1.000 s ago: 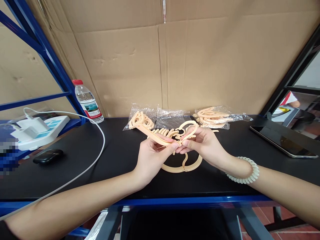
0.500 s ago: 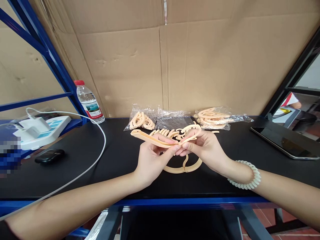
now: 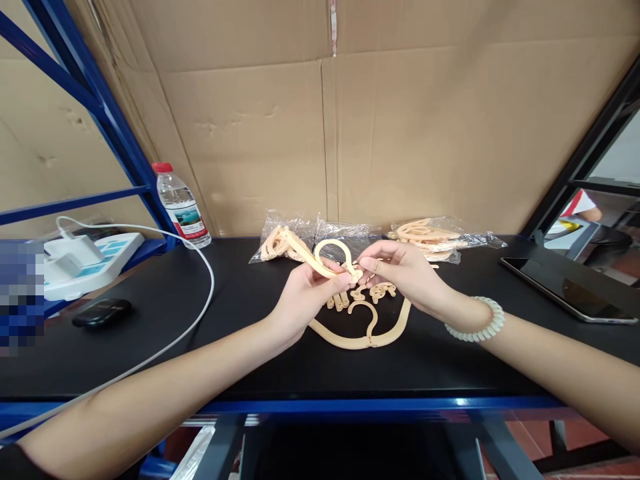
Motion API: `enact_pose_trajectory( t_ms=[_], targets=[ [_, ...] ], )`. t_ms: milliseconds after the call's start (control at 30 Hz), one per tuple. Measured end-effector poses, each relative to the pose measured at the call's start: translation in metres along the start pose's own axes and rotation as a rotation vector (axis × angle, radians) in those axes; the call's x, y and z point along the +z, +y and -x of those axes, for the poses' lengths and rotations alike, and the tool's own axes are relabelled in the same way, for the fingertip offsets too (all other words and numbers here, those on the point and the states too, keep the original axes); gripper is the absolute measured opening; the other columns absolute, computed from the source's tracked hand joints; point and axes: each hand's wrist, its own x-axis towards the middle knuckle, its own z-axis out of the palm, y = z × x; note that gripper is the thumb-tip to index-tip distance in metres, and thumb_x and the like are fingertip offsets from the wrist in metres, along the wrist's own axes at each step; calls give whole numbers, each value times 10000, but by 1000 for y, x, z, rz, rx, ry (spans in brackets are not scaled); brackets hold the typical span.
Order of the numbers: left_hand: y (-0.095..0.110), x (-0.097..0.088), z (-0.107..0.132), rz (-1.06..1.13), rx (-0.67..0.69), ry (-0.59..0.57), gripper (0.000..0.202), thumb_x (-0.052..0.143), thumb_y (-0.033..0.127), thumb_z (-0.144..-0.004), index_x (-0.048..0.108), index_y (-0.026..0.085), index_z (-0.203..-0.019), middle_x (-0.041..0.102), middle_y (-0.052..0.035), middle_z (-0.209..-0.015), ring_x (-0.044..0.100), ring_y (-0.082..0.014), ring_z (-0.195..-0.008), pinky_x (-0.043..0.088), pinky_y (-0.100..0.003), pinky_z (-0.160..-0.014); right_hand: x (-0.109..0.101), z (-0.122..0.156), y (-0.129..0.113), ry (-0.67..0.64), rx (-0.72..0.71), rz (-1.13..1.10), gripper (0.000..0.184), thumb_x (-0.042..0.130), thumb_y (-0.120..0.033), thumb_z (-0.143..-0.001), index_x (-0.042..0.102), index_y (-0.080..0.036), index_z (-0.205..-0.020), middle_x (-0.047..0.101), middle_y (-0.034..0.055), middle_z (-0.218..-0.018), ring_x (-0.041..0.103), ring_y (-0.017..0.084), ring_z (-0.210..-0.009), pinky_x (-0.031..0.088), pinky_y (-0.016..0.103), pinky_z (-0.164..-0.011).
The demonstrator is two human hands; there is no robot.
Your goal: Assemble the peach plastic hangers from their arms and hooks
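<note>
A beige folding clothes hanger (image 3: 296, 251) is held above the table, its arm slanting up to the left and its curved hook (image 3: 349, 253) standing up. My left hand (image 3: 310, 293) is closed around the arm near the joint. Fingers of my right hand (image 3: 405, 273) pinch at the joint end, partly hiding it; exactly which bit they grip is unclear. Below lies another beige hanger (image 3: 350, 343), arms spread in a curve with its hook towards the back. Small loose hook pieces (image 3: 383, 291) and flat pieces (image 3: 341, 303) lie behind it, partly covered by my hands.
Clear plastic bags of beige hanger parts (image 3: 430, 232) lie along the cardboard wall (image 3: 240, 133). On the left are a water bottle (image 3: 185, 213), a black mouse-like object (image 3: 102, 312), a power strip (image 3: 117, 257) and a white cable (image 3: 207, 293). A phone (image 3: 570, 290) lies right.
The held hanger has turned, so its hook now stands upright and further left. My right hand has shifted its grip to the joint end. The loose pieces below show more.
</note>
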Motion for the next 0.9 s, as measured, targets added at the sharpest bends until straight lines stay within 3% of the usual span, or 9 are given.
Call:
enact_pose_trajectory(
  t_ms=[100, 200, 300, 433, 633, 900],
  targets=[
    [4, -3, -3, 61, 12, 31, 216, 806, 243, -710, 628, 141, -779, 716, -16, -767, 701, -140, -789, 547, -288, -849, -6, -11, -1, 6, -19, 73, 217, 730, -370, -794, 658, -166, -808, 680, 8, -731, 693, 125, -677, 576, 239, -629],
    [10, -7, -9, 101, 61, 89, 233, 803, 199, -699, 580, 153, -747, 695, 9, -744, 696, -119, -762, 546, -266, -840, -13, -25, 1, -31, -85, 357, 201, 602, -352, -890, 648, -156, -886, 685, 37, -778, 699, 145, -729, 579, 264, -640],
    [14, -12, -12, 102, 80, 132, 238, 778, 156, -704, 541, 158, -726, 659, 34, -684, 676, -93, -675, 549, -230, -760, -17, -40, 4, -173, -164, 637, 171, 562, -277, -907, 671, -146, -903, 710, 65, -812, 691, 170, -765, 568, 303, -673],
    [16, -13, -12, 83, 59, 134, 243, 749, 123, -702, 510, 160, -722, 657, 21, -670, 669, -98, -648, 536, -201, -664, -11, -58, 8, -381, -278, 800, 87, 656, -129, -812, 717, -167, -861, 713, 54, -869, 660, 195, -811, 522, 360, -786],
    [15, -10, -10, 78, 36, 116, 278, 742, 127, -694, 467, 166, -708, 649, 18, -672, 677, -112, -647, 552, -227, -687, 7, -63, 17, -619, -457, 946, 64, 686, -98, -800, 699, -159, -816, 651, 77, -928, 596, 221, -906, 494, 370, -836],
    [14, -9, -9, 62, 57, 135, 271, 742, 135, -701, 473, 165, -714, 626, 25, -651, 685, -124, -655, 551, -217, -653, 7, -68, 22, -619, -586, 990, 105, 635, -117, -864, 667, -155, -771, 641, 77, -888, 577, 218, -908, 484, 377, -830]
  ],
)
